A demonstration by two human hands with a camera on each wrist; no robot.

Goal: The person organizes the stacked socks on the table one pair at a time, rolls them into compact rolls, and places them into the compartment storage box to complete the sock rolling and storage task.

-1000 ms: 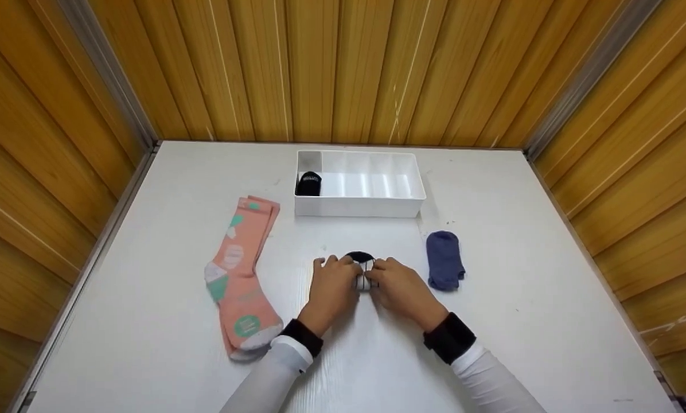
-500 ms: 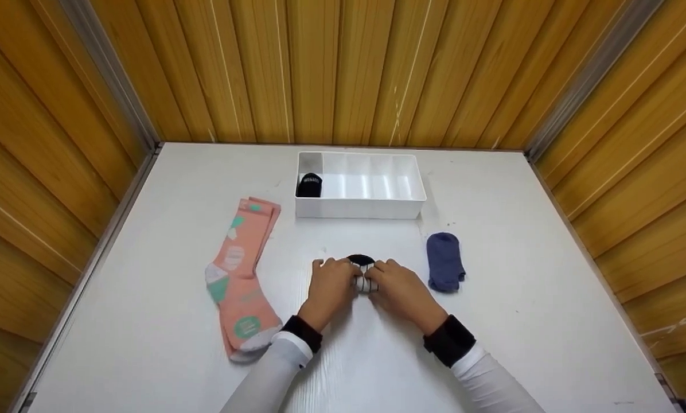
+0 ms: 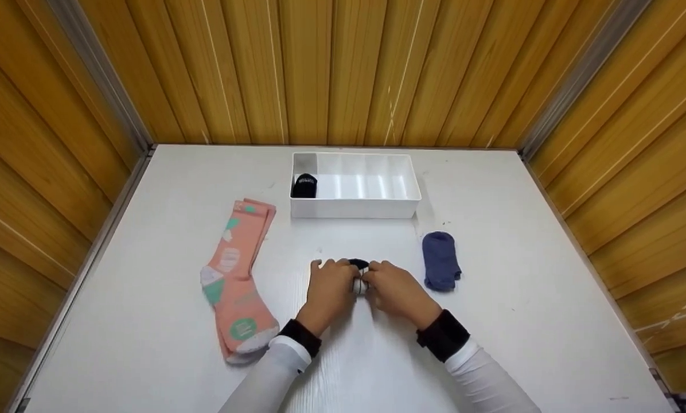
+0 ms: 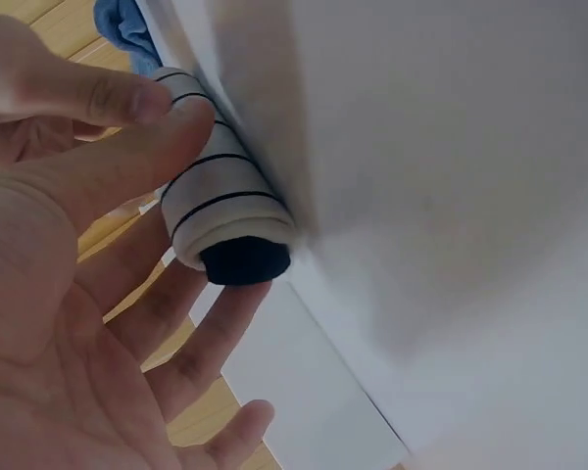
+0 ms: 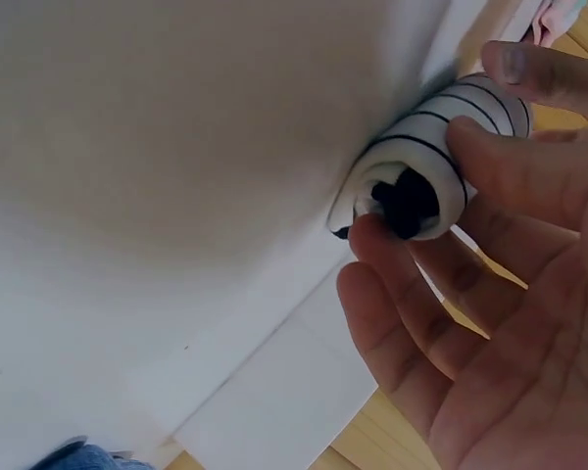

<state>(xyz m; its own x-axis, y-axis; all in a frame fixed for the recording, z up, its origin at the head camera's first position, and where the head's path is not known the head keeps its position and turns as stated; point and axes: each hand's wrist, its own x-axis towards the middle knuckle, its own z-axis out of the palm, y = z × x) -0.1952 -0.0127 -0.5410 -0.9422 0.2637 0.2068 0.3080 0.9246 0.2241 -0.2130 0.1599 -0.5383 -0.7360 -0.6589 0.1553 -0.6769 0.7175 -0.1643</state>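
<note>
Between my two hands, on the white table, is a rolled white sock (image 4: 220, 176) with dark stripes and a dark part showing at its core. My left hand (image 3: 332, 287) grips one end of the roll, thumb on the near side and fingers on the far side. The other end is held by my right hand (image 3: 397, 289) in the same way. In the right wrist view the rolled sock (image 5: 412, 171) shows its spiral end, with a dark tip (image 3: 358, 264) sticking out beyond the fingers in the head view.
Long pink socks (image 3: 240, 281) lie flat on the left. A folded blue sock pair (image 3: 441, 261) lies to the right. Behind the hands stands a white divided box (image 3: 354, 208) with a black rolled sock (image 3: 305, 187) in its leftmost compartment. Wood-patterned walls enclose the table.
The striped sock has been rolled up further, so less of its dark part shows beyond the fingers. Both hands stay in nearly the same place. The view has shifted slightly.
</note>
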